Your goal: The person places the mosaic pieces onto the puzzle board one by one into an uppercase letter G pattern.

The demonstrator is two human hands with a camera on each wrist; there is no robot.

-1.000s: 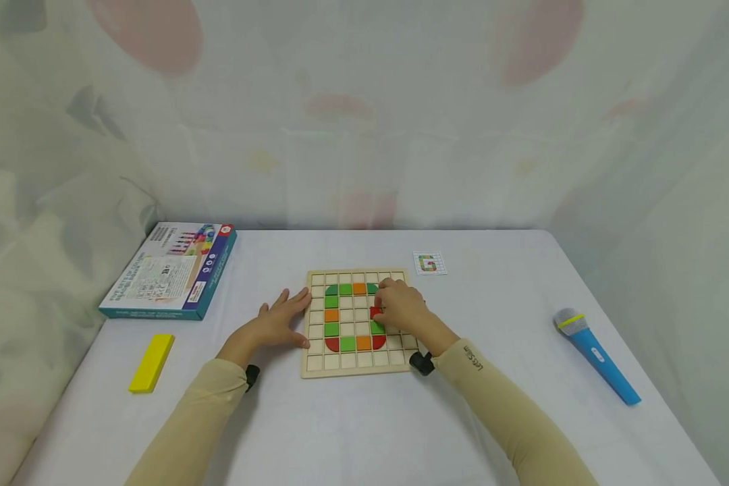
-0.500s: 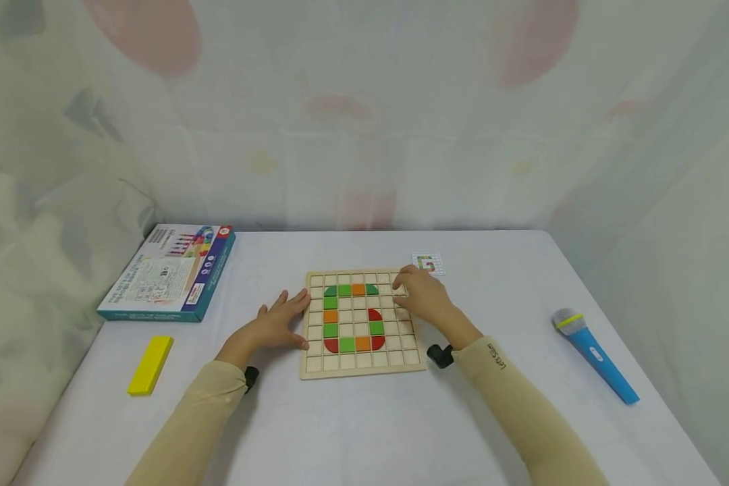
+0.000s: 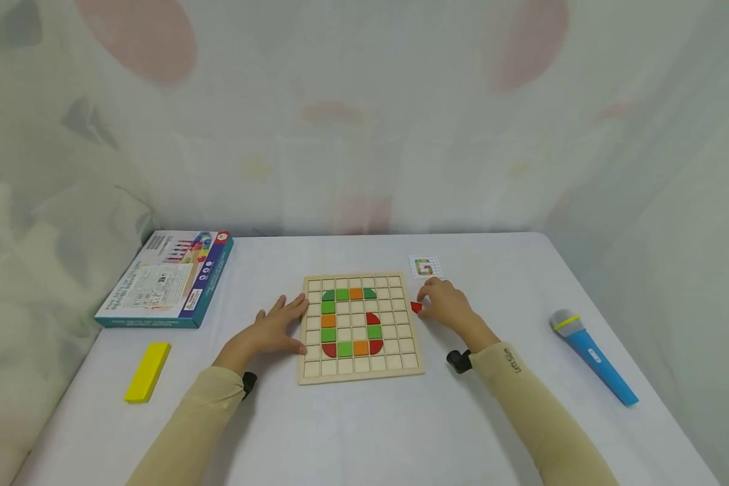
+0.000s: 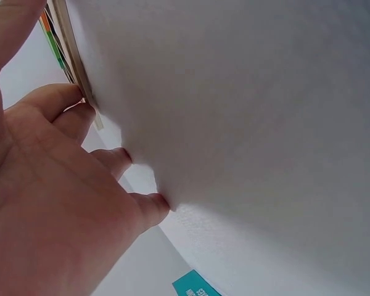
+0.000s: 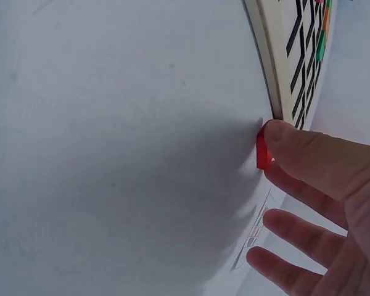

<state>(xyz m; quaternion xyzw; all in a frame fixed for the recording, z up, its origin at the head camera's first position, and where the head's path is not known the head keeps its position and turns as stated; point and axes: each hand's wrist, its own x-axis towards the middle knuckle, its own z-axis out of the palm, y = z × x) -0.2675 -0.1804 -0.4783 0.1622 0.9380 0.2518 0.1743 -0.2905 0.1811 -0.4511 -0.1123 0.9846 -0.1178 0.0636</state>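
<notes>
In the head view a wooden grid board (image 3: 362, 375) lies mid-table, with green, orange and red tiles set in a ring-like shape. Beside its left edge my left hand (image 3: 270, 331) is spread, fingertips and thumb touching the frame; the left wrist view shows this hand (image 4: 55, 185) with straight fingers. To the right of the board my right hand (image 3: 452, 307) pinches a small red tile (image 3: 416, 307) between thumb and forefinger. In the right wrist view the red tile (image 5: 263, 151) is close to the tabletop, by the board's edge (image 5: 272, 68); the other fingers extend apart from it.
A small pattern card (image 3: 424, 267) lies behind my right hand. Toward the left are a flat box (image 3: 164, 280) and a yellow block (image 3: 148, 372). A blue toy microphone (image 3: 595, 358) lies at the right. Fabric hangs behind the table.
My right hand has moved right, off the board to the tabletop beside it, and a red tile now shows in its fingers. The left hand stays at the board's left edge.
</notes>
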